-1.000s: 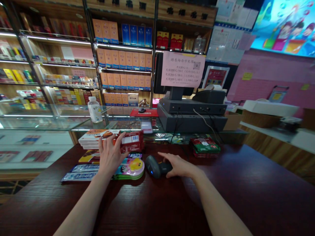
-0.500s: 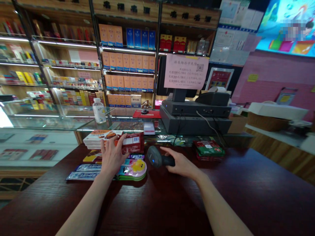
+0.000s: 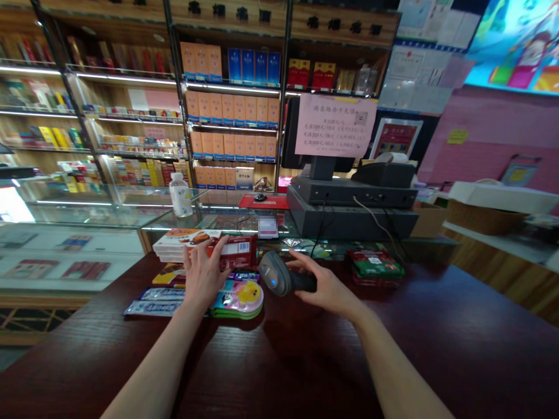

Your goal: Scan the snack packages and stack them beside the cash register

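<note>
My left hand (image 3: 204, 273) reaches over goods on the dark counter. Its thumb and index finger span the left end of a red snack packet (image 3: 239, 251) with a white barcode label; the other fingers are spread. My right hand (image 3: 325, 286) is wrapped round the handle of a black barcode scanner (image 3: 276, 274), whose head points left and shows a small blue light. Under and beside my left wrist lie blue-and-white long packets (image 3: 155, 307) and a stack of colourful rounded packs (image 3: 240, 299) with a yellow duck picture. White snack boxes (image 3: 186, 241) are stacked behind my left fingers.
Red and green packets (image 3: 376, 267) are piled at the right of the counter (image 3: 279, 361). Beyond stand a cash register (image 3: 353, 203), a plastic bottle (image 3: 180, 195) and a mouse (image 3: 260, 198) on a red mat. Glass display cases and stocked shelves fill the back.
The view has shifted slightly, so the scene sits a little to the right. The scanner head has turned slightly and sits a little higher. My left hand stays at the red packet.
</note>
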`<state>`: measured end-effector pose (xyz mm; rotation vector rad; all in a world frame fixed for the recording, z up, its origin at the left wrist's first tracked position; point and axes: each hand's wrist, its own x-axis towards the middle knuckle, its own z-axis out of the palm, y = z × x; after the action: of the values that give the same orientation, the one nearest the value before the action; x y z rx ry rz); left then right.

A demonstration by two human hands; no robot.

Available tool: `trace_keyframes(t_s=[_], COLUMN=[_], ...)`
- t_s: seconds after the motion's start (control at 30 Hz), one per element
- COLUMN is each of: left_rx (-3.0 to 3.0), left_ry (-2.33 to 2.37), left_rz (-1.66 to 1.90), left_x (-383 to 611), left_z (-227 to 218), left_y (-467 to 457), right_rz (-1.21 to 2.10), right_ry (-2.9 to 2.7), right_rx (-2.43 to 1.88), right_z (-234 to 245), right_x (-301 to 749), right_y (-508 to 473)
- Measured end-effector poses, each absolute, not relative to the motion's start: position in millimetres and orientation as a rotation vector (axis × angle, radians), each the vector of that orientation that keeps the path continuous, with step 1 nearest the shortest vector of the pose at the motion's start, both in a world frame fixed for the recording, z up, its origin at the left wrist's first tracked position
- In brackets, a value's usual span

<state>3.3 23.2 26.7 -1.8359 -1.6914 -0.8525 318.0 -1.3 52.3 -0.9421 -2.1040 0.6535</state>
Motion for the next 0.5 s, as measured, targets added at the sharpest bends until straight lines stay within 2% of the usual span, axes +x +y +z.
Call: trace_keyframes(t_s=[0.5], left_rx=[-1.775], left_ry=[-1.688], left_rz=[-0.797], left_x=[2.3], left_z=[22.5], left_y=[26.7], right_rz=[0.718], right_ry=[-2.138], right_rx=[-0.887], right_z=[50.1], right_x=[316.4], right_y=[-0.5])
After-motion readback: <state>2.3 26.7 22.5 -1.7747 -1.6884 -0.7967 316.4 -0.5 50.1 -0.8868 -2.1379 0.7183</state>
